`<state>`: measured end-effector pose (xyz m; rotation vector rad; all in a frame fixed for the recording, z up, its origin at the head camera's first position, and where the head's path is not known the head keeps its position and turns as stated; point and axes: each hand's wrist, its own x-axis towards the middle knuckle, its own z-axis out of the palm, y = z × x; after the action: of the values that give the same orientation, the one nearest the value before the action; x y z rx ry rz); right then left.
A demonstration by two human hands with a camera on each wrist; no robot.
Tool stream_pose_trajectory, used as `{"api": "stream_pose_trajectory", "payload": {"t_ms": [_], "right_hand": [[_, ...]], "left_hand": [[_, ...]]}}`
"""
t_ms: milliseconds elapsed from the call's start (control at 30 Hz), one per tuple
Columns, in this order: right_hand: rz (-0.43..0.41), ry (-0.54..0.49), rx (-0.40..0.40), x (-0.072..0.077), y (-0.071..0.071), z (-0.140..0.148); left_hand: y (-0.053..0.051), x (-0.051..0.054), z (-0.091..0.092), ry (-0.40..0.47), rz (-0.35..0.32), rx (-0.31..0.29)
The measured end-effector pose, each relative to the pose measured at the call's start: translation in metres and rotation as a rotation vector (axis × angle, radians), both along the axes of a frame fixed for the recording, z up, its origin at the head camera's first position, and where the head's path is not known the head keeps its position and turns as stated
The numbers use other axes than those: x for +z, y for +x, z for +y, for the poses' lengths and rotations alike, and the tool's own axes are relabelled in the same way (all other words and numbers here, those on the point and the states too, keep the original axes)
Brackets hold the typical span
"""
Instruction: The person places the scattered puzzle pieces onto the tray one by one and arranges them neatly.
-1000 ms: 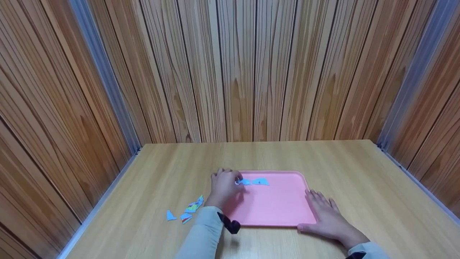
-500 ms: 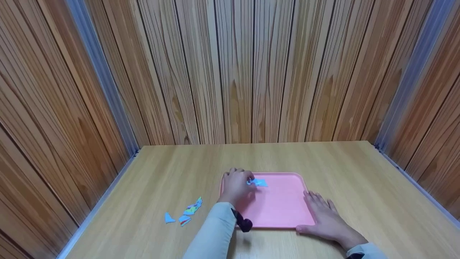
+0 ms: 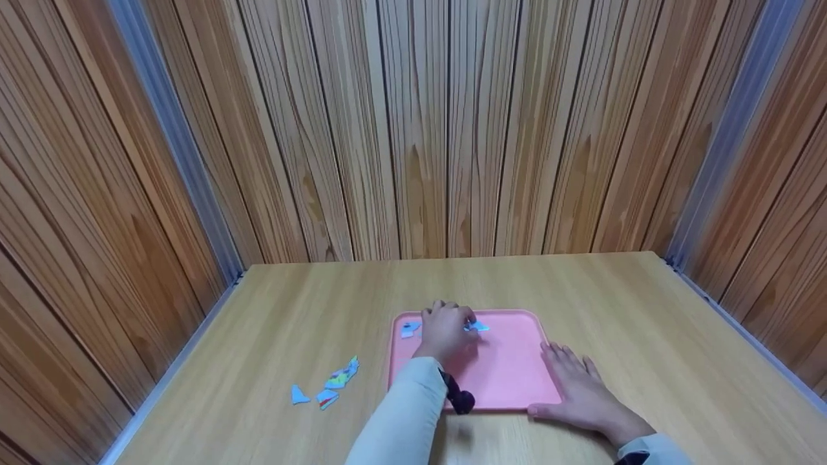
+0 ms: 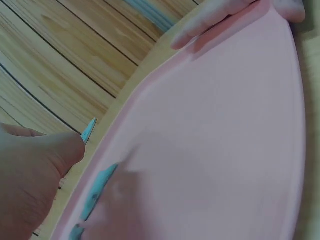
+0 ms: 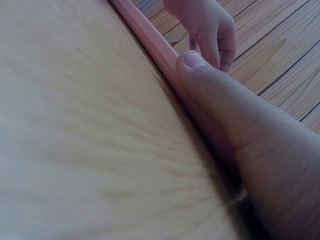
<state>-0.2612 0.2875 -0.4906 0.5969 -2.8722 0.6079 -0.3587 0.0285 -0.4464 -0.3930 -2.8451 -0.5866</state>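
Observation:
A pink tray (image 3: 510, 371) lies on the table. Over its far part my left hand (image 3: 446, 329) pinches a small blue puzzle piece (image 4: 89, 131), held above the surface between thumb and finger. Just beyond those fingertips another blue puzzle piece (image 3: 480, 326) lies on the tray, and a further piece (image 4: 76, 232) shows behind it in the left wrist view. More blue pieces (image 3: 409, 329) sit in the tray's far left corner, partly hidden by the hand. My right hand (image 3: 585, 391) rests at the tray's right edge, fingers extended, thumb (image 5: 200, 75) by the near rim.
Left of the tray, several loose printed pieces lie on the wooden table (image 3: 258, 336): a plain blue one (image 3: 298, 394), one with a red stripe (image 3: 327, 398) and a multicoloured cluster (image 3: 342, 373). Wood-patterned panels (image 3: 413, 129) enclose the back and sides.
My left hand has moved rightward across the tray's far part with the piece, uncovering pieces in the far left corner. The right hand has stayed at the tray's edge.

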Motion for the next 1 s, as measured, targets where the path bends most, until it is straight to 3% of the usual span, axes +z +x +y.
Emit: {"api": "stream_pose_trajectory", "payload": {"t_ms": [400,767,1000], "right_hand": [[-0.041,0.006,-0.021,-0.002,-0.002,0.0],[-0.044,0.002,-0.028,-0.001,0.0,0.001],[-0.083,0.014,-0.037,0.0,-0.002,0.0]], "left_hand": [[-0.003,-0.006,0.019,-0.053,0.067,-0.012],[-0.007,-0.018,0.029,-0.077,0.067,0.015],[-0.005,-0.028,0.03,-0.083,0.026,0.023]]}}
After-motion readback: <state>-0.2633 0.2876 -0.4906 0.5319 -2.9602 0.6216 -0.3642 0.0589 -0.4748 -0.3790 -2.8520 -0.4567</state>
